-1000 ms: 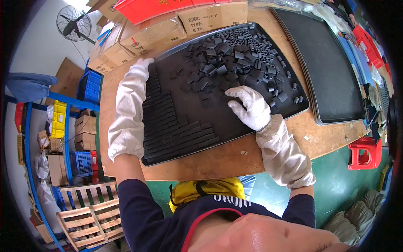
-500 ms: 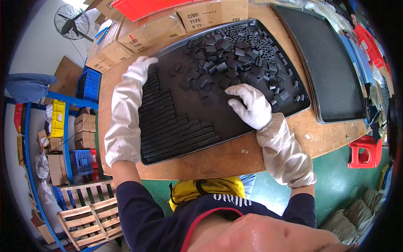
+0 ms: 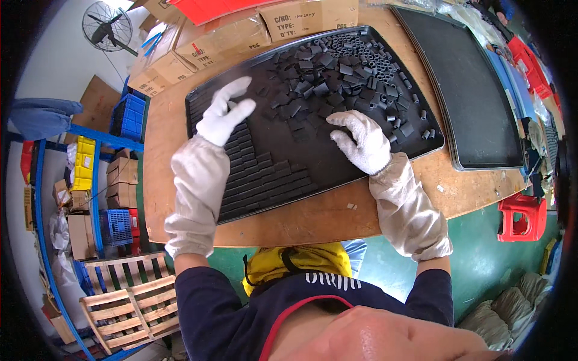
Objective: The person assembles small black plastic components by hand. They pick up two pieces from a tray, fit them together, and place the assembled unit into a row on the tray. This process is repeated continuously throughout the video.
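A large black tray (image 3: pixel 271 137) lies on the wooden table before me. Along its left side run close-set rows of flat black pieces (image 3: pixel 259 185), stepped at their right ends. Loose black squares (image 3: pixel 313 78) are heaped toward the far right, beside short black tubes (image 3: pixel 376 57). My left hand (image 3: pixel 224 114), in a white glove, is raised over the rows with thumb and forefinger apart; I see nothing between them. My gloved right hand (image 3: pixel 363 144) hovers at the near edge of the loose squares, fingers curved and thumb apart, with nothing visible in it.
Cardboard cartons (image 3: pixel 307 18) line the table's far side, with a red bin (image 3: pixel 211 8) on top. More stacked black trays (image 3: pixel 475 90) lie to the right. A red stool (image 3: pixel 522 218) stands on the floor at right; a wooden pallet (image 3: pixel 129 304) leans at left.
My left hand has moved right and nearer from the tray's far left corner, and its fingers have spread. My right hand has hardly moved. The view has shifted slightly.
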Available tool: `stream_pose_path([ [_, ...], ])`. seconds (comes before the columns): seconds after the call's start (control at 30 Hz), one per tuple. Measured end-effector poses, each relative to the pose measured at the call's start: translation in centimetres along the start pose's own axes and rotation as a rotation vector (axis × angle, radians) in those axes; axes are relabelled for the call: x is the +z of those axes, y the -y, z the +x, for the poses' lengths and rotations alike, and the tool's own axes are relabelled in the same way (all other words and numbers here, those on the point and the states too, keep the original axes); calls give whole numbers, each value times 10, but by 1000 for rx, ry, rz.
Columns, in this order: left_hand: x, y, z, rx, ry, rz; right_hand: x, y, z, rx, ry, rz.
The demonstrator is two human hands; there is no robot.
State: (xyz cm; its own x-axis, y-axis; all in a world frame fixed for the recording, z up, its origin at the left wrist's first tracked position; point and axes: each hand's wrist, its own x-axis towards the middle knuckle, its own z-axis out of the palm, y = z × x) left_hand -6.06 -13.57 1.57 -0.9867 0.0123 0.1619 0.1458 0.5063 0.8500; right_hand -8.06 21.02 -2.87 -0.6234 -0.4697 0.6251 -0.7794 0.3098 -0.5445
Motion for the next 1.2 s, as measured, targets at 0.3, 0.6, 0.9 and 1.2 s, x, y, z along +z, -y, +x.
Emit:
stream_pose_path([
  [0.3,128,-58,-19,-423,131,-1259,-10,16,8,-131,-207,-99],
  [0.6,157,-43,-18,-146,362,-1262,-3,11,0,-114,1,-211],
  [0.9,156,-43,-23,-147,478,-1494,-5,16,5,-112,-92,-61],
  [1.2,149,-44,-32,-435,494,-1248,-16,12,-1,-78,-115,-42],
])
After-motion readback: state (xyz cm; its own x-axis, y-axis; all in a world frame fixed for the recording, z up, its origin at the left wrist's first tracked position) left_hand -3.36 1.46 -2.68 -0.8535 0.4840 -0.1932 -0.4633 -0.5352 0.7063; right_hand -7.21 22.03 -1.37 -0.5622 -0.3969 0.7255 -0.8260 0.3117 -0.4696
